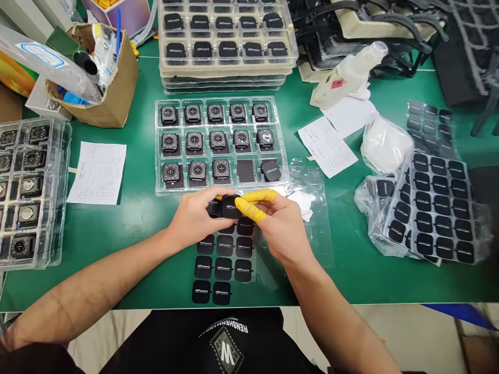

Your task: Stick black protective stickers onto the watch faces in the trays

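Black square piece (231, 206), marked "HiFuture": between both hands, just nearside of the clear tray (163, 190).
Left hand (195, 212) clasps its left side; right hand (286, 223), yellow-covered fingertips, pinches its right edge. Label sheet (225, 245): farther nearside of the tray.

A green tabletop (117, 228) is filling most of the view, its near edge running straight across. Toward its far edge, a thin pale seam (149, 56) is crossing the surface. Below the near edge, a pale tiled floor (409, 332) is showing on both sides, and under the near right corner a blue strip (458, 315) is jutting out. Bright, even light is reaching the tabletop and floor.
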The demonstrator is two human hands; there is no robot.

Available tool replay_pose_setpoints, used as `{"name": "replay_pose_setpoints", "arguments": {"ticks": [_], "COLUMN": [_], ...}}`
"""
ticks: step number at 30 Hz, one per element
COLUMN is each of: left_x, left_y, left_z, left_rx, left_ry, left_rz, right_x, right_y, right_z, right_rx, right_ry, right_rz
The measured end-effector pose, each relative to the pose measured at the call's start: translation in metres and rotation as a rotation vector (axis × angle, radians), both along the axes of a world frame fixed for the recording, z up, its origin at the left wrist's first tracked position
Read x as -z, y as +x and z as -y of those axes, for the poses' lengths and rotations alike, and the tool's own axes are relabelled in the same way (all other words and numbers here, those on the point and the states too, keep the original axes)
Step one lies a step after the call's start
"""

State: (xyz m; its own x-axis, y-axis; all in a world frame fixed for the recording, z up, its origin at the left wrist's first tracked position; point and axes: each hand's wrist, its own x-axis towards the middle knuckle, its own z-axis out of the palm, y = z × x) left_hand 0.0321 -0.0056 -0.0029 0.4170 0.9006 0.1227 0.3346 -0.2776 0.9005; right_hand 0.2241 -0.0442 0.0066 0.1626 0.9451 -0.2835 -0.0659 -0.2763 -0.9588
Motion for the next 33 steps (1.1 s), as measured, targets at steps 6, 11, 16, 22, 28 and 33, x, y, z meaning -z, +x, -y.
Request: {"name": "replay_pose_setpoints", "arguments": {"ticks": [6, 11, 16, 22, 28, 33], "left_x": [0.001, 0.000, 0.001, 0.002, 0.001, 0.001], "left_y": [0.000, 0.000, 0.000, 0.001, -0.001, -0.001], "left_z": [-0.001, -0.002, -0.001, -0.001, -0.001, -0.001], "left_rx": [0.024, 0.032, 0.025, 0.027, 0.032, 0.042], "left_ry": [0.034, 0.030, 0.039, 0.052, 0.032, 0.035], "left_rz": [0.012, 0.004, -0.008, -0.010, -0.017, -0.031], "right_x": [-0.002, 0.001, 0.005, 0.005, -0.005, -0.007], "right_y": [0.001, 0.003, 0.003, 0.002, 0.000, -0.002], "right_z": [-0.004, -0.004, -0.003, -0.001, -0.002, -0.003], "right_rx": [0.010, 0.014, -0.001, 0.010, 0.035, 0.056], "right_ry": [-0.030, -0.055, -0.047, -0.048, -0.160, -0.170], "right_rz": [-0.016, -0.013, -0.016, -0.028, -0.032, -0.031]}}
